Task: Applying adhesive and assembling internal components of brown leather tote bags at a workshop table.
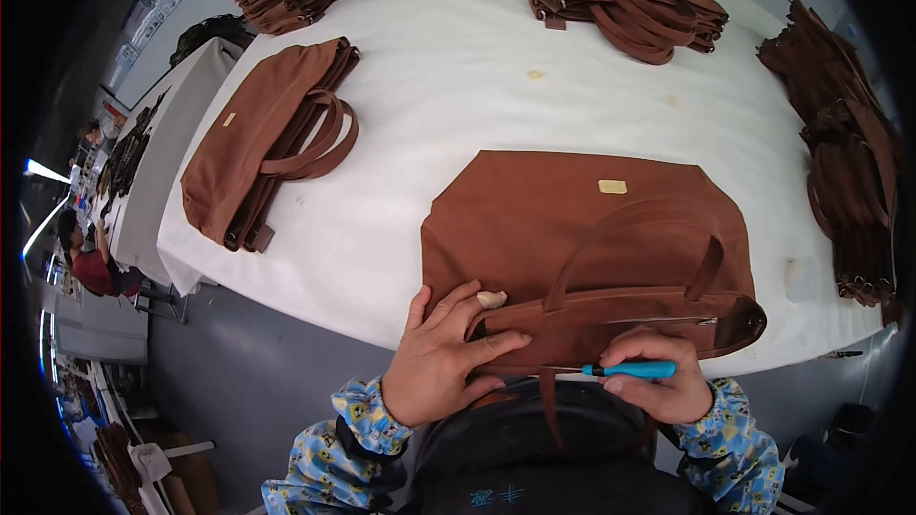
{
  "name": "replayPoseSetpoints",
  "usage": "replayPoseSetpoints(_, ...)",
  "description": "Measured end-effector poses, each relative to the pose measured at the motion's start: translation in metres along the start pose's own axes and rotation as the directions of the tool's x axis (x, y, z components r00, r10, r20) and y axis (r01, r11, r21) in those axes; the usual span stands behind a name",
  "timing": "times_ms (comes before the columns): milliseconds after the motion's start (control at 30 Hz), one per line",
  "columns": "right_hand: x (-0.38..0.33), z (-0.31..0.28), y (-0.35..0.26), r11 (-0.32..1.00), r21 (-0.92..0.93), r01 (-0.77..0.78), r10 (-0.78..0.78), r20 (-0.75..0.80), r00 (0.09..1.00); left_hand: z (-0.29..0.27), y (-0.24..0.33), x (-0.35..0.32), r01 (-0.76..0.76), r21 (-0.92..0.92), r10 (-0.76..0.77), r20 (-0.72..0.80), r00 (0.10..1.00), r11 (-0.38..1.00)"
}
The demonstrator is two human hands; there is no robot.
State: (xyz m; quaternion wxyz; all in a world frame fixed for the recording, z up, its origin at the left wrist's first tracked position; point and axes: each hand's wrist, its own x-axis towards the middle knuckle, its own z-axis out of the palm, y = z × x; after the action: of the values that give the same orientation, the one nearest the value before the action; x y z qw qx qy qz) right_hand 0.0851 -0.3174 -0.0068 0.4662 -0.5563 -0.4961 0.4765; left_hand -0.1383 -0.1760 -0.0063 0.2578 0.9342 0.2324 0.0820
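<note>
At the white table's (429,105) near edge, the right hand (682,394) grips a blue-handled tool (641,369); the left hand (429,372) lies spread on the brown bag (515,229) there. We judge this bag light, soft and foldable, best held by its rim.

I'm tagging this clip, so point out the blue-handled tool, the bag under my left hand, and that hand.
Blue-handled tool (645,369): head view, on its handle.
Bag (534,229): head view, on its brown side panel.
Left hand (434,364): head view, on its back.
</note>
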Motion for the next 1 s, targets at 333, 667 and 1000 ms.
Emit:
replayPoseSetpoints(333,-0.037,-0.056,-0.042,0.947,-0.061,0.317,-0.321,-0.278,0.906,0.018,0.009,-0.004,-0.049,0.177,0.102,-0.306,0.947,0.983)
replayPoseSetpoints(667,-0.107,-0.191,-0.028,0.784,-0.54,-0.307,-0.495,-0.842,0.215,0.021,0.025,0.019,-0.101,0.158,0.154,-0.369,0.917,0.982)
replayPoseSetpoints(1000,-0.108,-0.216,0.004,0.63,-0.467,-0.621,-0.397,-0.88,0.26,0.015,0.034,0.033,0.019,0.096,0.006,-0.254,0.967,0.995)
